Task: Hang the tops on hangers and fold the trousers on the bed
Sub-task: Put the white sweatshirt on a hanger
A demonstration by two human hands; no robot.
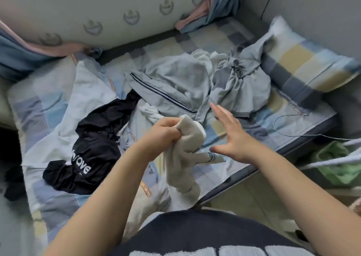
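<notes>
Head view. My left hand [162, 132] grips a bunched cream garment [183, 164] by one end, fingers curled tight round the cloth. The rest hangs down over the near edge of the bed [259, 119]. My right hand [234, 138] is just right of it, fingers spread wide and straight, holding nothing.

Top or trousers: cannot tell while it is wadded.

Far side of the bed: heap of grey clothes [175, 80], unsorted. Left: black top [93, 148] with white lettering, crumpled. Far right: checked pillow [308, 64].

Step in hand, as I judge it: open the cream piece out. Best to take a second edge with the right hand well apart from the left grip, lift and shake once, and find a collar or waistband before choosing hanger or fold.

Risk: gripping a bunch hides the seams.
</notes>
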